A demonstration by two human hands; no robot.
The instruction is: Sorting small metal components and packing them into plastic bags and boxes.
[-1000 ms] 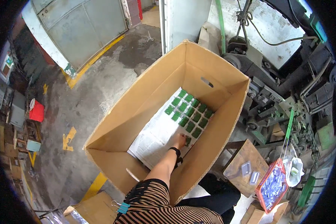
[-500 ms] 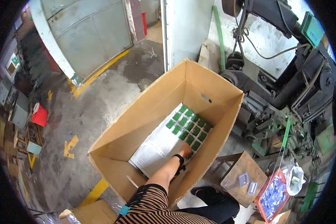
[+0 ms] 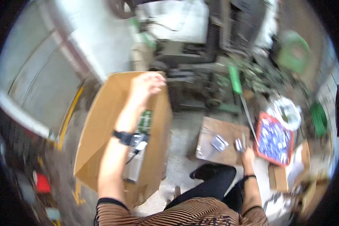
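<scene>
Small clear case: on the right part of the desk, right beside your right hand.
Right fingers: blurred; you cannot tell whether they pinch the case.
Second clear case: on the same desk, farther left.
Left hand: raised over the carton, fingers loosely curled; any grip cannot be told.
Green blocks: inside the carton, partly behind your left forearm.
Red basket: right of the desk, filled with bluish pieces.

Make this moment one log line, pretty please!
Left grip: over open brown cardboard box | right grip: at brown wooden stool's edge, hold unclear | small clear plastic tray: on stool
</scene>
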